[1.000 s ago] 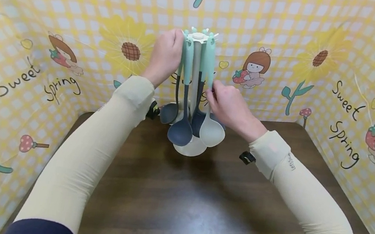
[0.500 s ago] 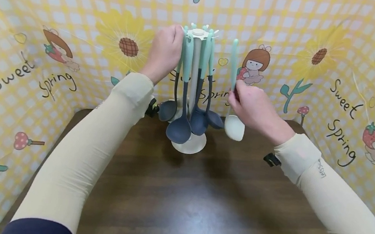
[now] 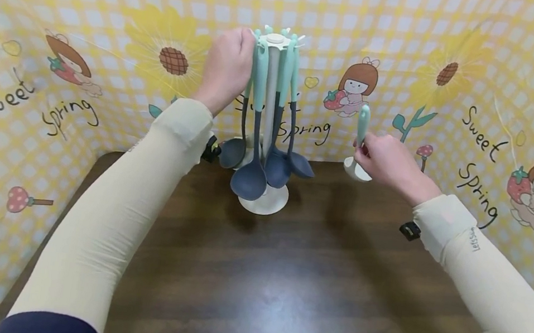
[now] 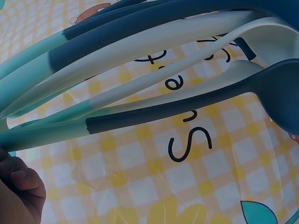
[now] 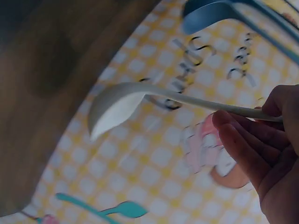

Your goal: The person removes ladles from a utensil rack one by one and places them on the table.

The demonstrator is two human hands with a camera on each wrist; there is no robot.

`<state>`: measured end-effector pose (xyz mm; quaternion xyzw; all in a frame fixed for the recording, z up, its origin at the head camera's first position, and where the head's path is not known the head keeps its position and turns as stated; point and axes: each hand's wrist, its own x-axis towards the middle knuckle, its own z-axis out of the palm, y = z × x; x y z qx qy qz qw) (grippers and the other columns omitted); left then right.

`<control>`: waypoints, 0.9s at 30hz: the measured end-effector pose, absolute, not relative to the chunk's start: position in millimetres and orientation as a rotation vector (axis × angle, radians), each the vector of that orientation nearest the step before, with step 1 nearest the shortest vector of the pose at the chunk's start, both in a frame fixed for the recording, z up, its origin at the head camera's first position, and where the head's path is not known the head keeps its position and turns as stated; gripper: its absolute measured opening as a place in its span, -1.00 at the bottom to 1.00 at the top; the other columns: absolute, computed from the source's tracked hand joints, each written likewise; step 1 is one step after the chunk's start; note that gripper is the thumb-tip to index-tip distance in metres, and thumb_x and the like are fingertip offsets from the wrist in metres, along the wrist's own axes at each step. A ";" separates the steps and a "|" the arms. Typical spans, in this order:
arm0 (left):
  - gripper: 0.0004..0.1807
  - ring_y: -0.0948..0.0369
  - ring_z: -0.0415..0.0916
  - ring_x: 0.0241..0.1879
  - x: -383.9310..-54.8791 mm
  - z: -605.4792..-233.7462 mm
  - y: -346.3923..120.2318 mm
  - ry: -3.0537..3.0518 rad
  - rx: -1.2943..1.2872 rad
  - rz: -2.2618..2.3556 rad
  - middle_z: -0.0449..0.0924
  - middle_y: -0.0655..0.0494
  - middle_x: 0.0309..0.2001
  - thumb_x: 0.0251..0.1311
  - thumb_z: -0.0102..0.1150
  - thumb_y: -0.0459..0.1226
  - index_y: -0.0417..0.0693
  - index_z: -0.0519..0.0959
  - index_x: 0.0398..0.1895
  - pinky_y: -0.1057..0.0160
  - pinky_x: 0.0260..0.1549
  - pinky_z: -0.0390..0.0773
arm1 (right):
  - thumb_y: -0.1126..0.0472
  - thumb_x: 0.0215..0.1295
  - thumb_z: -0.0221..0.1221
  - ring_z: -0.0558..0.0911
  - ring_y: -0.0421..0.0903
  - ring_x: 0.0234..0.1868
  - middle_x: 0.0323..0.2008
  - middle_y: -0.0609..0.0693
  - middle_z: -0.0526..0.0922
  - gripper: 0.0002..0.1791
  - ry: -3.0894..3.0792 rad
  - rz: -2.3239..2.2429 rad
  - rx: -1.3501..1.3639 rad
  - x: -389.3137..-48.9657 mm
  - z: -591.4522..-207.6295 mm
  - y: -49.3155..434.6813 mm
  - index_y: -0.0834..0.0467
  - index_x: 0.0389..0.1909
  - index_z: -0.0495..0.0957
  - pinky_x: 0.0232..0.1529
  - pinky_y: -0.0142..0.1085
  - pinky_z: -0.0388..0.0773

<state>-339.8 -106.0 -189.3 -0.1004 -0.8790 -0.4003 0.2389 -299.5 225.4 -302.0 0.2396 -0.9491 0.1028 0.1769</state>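
My right hand (image 3: 390, 157) pinches a white ladle (image 5: 117, 105) by its stem, just below the mint-green handle. The ladle hangs apart from the rack, to its right, with its bowl low. My left hand (image 3: 226, 68) stays at the top left of the white utensil rack (image 3: 269, 99), fingers curled at its rim, partly hidden behind the handles. In the left wrist view, the thumb and fingers (image 4: 28, 179) show right under a mint-green handle. Still hanging on the rack is a dark blue ladle (image 3: 249, 180), among several other dark and white utensils.
The rack's round white base (image 3: 264, 203) stands on a dark brown wooden table (image 3: 252, 277) near its back edge. A yellow checked cloth (image 3: 332, 17) with printed flowers and figures walls the table at the back and sides.
My right hand has taken the white ladle off the rack and carried it to the right, its handle now tipping toward the camera. My left hand has stayed at the rack top.
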 end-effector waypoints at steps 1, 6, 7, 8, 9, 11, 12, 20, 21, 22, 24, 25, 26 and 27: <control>-0.51 0.22 0.20 -0.61 -340.1 -189.2 -106.5 -2.410 -0.270 -1.091 0.25 0.11 -0.58 0.58 -0.47 -0.07 -0.01 0.24 -0.56 0.32 -0.58 0.25 | 0.26 0.38 0.00 0.41 -0.08 -0.66 -0.67 0.00 0.47 -0.85 -2.690 0.284 0.682 -301.0 -305.4 229.5 0.19 -0.32 0.53 -0.61 -0.22 0.30; -0.51 0.24 0.19 -0.62 -341.8 -189.1 -107.4 -2.407 -0.267 -1.075 0.25 0.10 -0.57 0.58 -0.47 -0.07 0.00 0.22 -0.56 0.33 -0.58 0.23 | 0.27 0.38 0.04 0.39 -0.10 -0.65 -0.70 -0.03 0.43 -0.85 -2.720 0.268 0.726 -309.8 -325.9 251.6 0.18 -0.35 0.55 -0.57 -0.22 0.31; -0.51 0.24 0.19 -0.62 -342.2 -189.3 -107.3 -2.408 -0.268 -1.071 0.24 0.10 -0.57 0.58 -0.48 -0.07 -0.01 0.22 -0.56 0.33 -0.58 0.23 | 0.27 0.38 0.05 0.39 -0.10 -0.64 -0.69 -0.03 0.42 -0.85 -2.733 0.274 0.736 -311.2 -330.2 256.0 0.18 -0.38 0.54 -0.56 -0.22 0.32; -0.51 0.24 0.19 -0.62 -342.6 -189.4 -107.0 -2.406 -0.269 -1.071 0.24 0.10 -0.57 0.58 -0.48 -0.07 -0.01 0.22 -0.56 0.33 -0.59 0.23 | 0.28 0.38 0.06 0.39 -0.11 -0.64 -0.68 -0.04 0.42 -0.85 -2.747 0.278 0.746 -312.5 -335.1 260.6 0.18 -0.39 0.53 -0.55 -0.23 0.32; -0.51 0.24 0.18 -0.62 -342.8 -189.5 -106.7 -2.404 -0.270 -1.072 0.24 0.09 -0.57 0.58 -0.48 -0.07 -0.01 0.22 -0.56 0.33 -0.59 0.22 | 0.28 0.38 0.07 0.39 -0.11 -0.63 -0.67 -0.04 0.42 -0.84 -2.763 0.283 0.751 -313.8 -339.9 265.1 0.17 -0.41 0.53 -0.55 -0.24 0.33; -0.51 0.24 0.18 -0.62 -342.9 -189.7 -106.3 -2.404 -0.270 -1.074 0.24 0.09 -0.57 0.58 -0.48 -0.07 -0.02 0.22 -0.57 0.33 -0.60 0.22 | 0.28 0.38 0.09 0.37 -0.12 -0.64 -0.68 -0.04 0.40 -0.80 -2.796 0.282 0.750 -315.7 -349.7 273.6 0.14 -0.48 0.46 -0.56 -0.26 0.32; -0.51 0.24 0.19 -0.63 -342.9 -189.7 -106.1 -2.403 -0.271 -1.075 0.24 0.09 -0.58 0.58 -0.48 -0.07 -0.02 0.22 -0.57 0.33 -0.60 0.22 | 0.29 0.39 0.09 0.37 -0.13 -0.64 -0.67 -0.05 0.40 -0.78 -2.808 0.279 0.754 -316.1 -354.0 277.2 0.13 -0.50 0.45 -0.56 -0.26 0.32; -0.51 0.23 0.18 -0.64 -341.2 -190.5 -106.3 -2.385 -0.284 -1.101 0.24 0.10 -0.60 0.57 -0.46 -0.08 -0.03 0.23 -0.58 0.34 -0.63 0.21 | 0.26 0.44 0.11 0.29 -0.17 -0.65 -0.67 -0.08 0.35 -0.75 -2.780 0.244 0.815 -315.4 -377.8 294.2 0.09 -0.50 0.42 -0.53 -0.26 0.28; -0.50 0.23 0.19 -0.64 -341.0 -190.4 -106.4 -2.380 -0.284 -1.104 0.24 0.10 -0.60 0.57 -0.45 -0.08 -0.04 0.23 -0.58 0.34 -0.63 0.21 | 0.26 0.43 0.14 0.30 -0.16 -0.65 -0.67 -0.07 0.35 -0.75 -2.770 0.239 0.836 -314.5 -379.4 295.0 0.09 -0.50 0.42 -0.52 -0.25 0.29; -0.50 0.23 0.19 -0.64 -340.8 -190.4 -106.5 -2.378 -0.284 -1.106 0.24 0.10 -0.60 0.57 -0.45 -0.08 -0.04 0.23 -0.58 0.34 -0.63 0.21 | 0.26 0.42 0.17 0.34 -0.16 -0.63 -0.66 -0.07 0.39 -0.75 -2.759 0.228 0.861 -313.2 -380.7 295.5 0.08 -0.50 0.41 -0.50 -0.24 0.32; -0.51 0.23 0.18 -0.64 -340.5 -190.3 -106.5 -2.375 -0.287 -1.103 0.23 0.10 -0.61 0.57 -0.45 -0.08 -0.04 0.23 -0.59 0.33 -0.63 0.20 | 0.29 0.35 0.25 0.48 -0.13 -0.55 -0.57 -0.05 0.53 -0.82 -2.731 0.199 0.915 -309.9 -383.2 296.7 0.10 -0.44 0.48 -0.44 -0.18 0.43; -0.51 0.22 0.18 -0.64 -340.3 -190.3 -106.4 -2.376 -0.288 -1.099 0.23 0.10 -0.61 0.57 -0.45 -0.08 -0.04 0.23 -0.58 0.33 -0.64 0.20 | 0.29 0.31 0.29 0.56 -0.10 -0.49 -0.51 -0.03 0.60 -0.86 -2.725 0.190 0.939 -308.0 -385.0 297.5 0.11 -0.41 0.52 -0.39 -0.15 0.50; -0.51 0.22 0.18 -0.64 -340.3 -190.3 -106.2 -2.377 -0.288 -1.101 0.23 0.10 -0.61 0.57 -0.45 -0.08 -0.04 0.23 -0.58 0.33 -0.64 0.20 | 0.31 0.26 0.32 0.63 -0.07 -0.41 -0.42 -0.01 0.67 -0.90 -2.720 0.175 0.960 -305.7 -386.9 298.4 0.12 -0.34 0.57 -0.33 -0.11 0.55; -0.51 0.22 0.18 -0.64 -340.5 -190.3 -106.0 -2.378 -0.288 -1.103 0.23 0.10 -0.61 0.57 -0.45 -0.08 -0.04 0.23 -0.58 0.33 -0.64 0.20 | 0.33 0.22 0.35 0.68 -0.04 -0.31 -0.33 0.00 0.71 -0.87 -2.709 0.158 0.984 -303.3 -389.1 299.4 0.12 -0.26 0.61 -0.26 -0.07 0.59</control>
